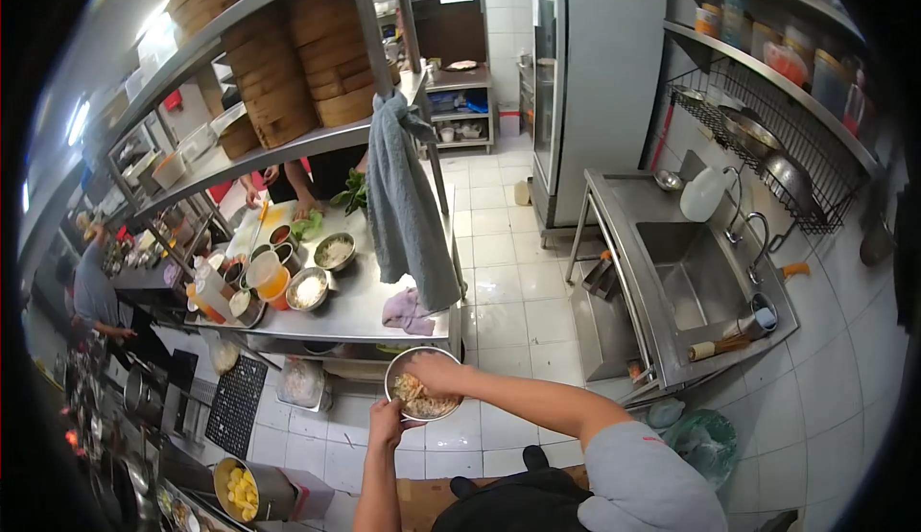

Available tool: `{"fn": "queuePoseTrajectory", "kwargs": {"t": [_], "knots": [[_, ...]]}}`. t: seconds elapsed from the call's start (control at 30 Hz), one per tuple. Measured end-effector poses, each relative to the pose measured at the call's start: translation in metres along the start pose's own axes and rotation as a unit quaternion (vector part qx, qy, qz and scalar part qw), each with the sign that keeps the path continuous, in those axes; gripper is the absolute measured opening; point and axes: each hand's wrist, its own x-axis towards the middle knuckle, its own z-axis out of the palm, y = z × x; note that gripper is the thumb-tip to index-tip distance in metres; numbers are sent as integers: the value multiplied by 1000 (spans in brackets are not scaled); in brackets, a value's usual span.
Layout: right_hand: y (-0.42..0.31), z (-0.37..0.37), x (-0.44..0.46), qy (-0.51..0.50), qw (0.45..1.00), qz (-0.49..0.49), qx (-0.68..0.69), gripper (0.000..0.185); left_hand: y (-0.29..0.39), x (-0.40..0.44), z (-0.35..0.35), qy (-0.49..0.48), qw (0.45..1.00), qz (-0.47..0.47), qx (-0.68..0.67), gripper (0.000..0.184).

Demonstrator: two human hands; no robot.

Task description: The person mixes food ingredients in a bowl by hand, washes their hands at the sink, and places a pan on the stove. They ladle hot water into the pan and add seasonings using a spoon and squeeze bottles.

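Note:
A round metal mixing bowl (pixel 392 371) is held out in front of my body, beyond the lower shelf of the steel table. My left hand (pixel 388 425) grips its near left rim, with the thumb up over the edge. Inside the bowl lies a pale and orange chopped food mixture (pixel 422 401); its exact kind is too small to make out. My right hand (pixel 434 375) reaches into the bowl from the right, and its fingers are sunk in the mixture, so their closure is hidden.
On the steel table (pixel 365 326) are a purple cloth (pixel 409 312), metal bowls of white food (pixel 309 290) and squeeze bottles (pixel 209 273). A grey towel (pixel 408 196) hangs from the shelf post. At right stands a sink (pixel 691 283). Other people work at left and across the table.

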Motion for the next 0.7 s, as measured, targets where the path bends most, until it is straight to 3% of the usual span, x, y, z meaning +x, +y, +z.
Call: {"fn": "queuePoseTrajectory", "kwargs": {"t": [0.07,0.1,0.2,0.33,0.37,0.43,0.5,0.63,0.7], "knots": [[-4,-27,-2,-149,987,-7,53,44,14,-14,2,-9,1000,-1,18,15],[-3,-21,-3,-46,993,-73,79,45,5,-2,-10,-25,999,-6,42,15],[-23,-9,2,-83,990,-110,-8,41,13,2,-8,-71,996,-4,51,21],[1,2,7,-76,992,-50,-83,33,14,-3,-16,-40,997,5,60,24],[0,-4,-8,-29,999,-16,-2,38,20,-8,-14,-31,997,10,66,26],[-13,-1,-28,10,999,-22,-41,46,17,-3,-14,-31,997,25,62,26],[-20,14,-30,-29,999,38,0,58,11,1,-8,-29,998,27,50,26],[-3,28,0,59,989,127,54,77,-2,7,-11,3,1000,13,0,26],[1,9,4,-51,995,28,77,75,-17,31,-33,11,1000,14,-19,24]]}}
